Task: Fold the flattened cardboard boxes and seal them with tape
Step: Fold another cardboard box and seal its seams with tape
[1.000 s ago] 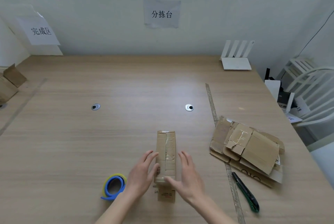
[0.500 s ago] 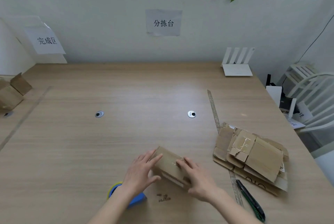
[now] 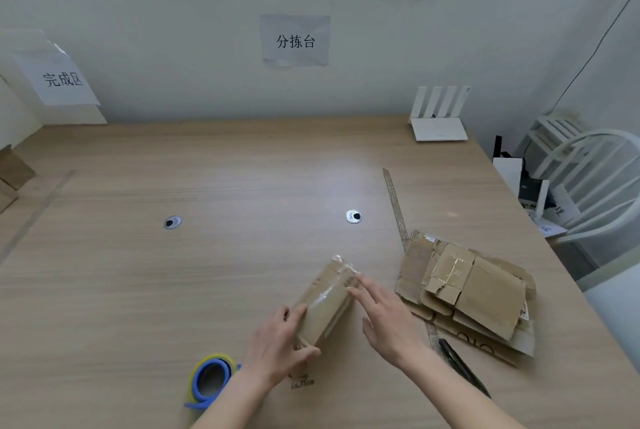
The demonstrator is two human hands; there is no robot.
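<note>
- While the wooden table (image 3: pixel 242 169) carried everything, the stack of flattened cardboard boxes (image 3: pixel 474 290) lay at its right side, near the working spot and apart from it.
- Folded and glossy with tape, the small box (image 3: pixel 327 300) sat tilted near the front edge, between both hands.
- Curled round the box's near end, the left hand (image 3: pixel 280 342) gripped it.
- With straight, relaxed fingers, the right hand (image 3: pixel 384 314) touched the box's right side and held nothing.
- Just left of the left wrist lay the blue-and-yellow tape roll (image 3: pixel 209 378).
- Beside the right forearm lay the utility knife (image 3: pixel 464 368); I judged a careless sweep of that arm could knock it off or catch the blade.
- Loose tape at the box's far end looked likely to peel if pressed unevenly.
</note>
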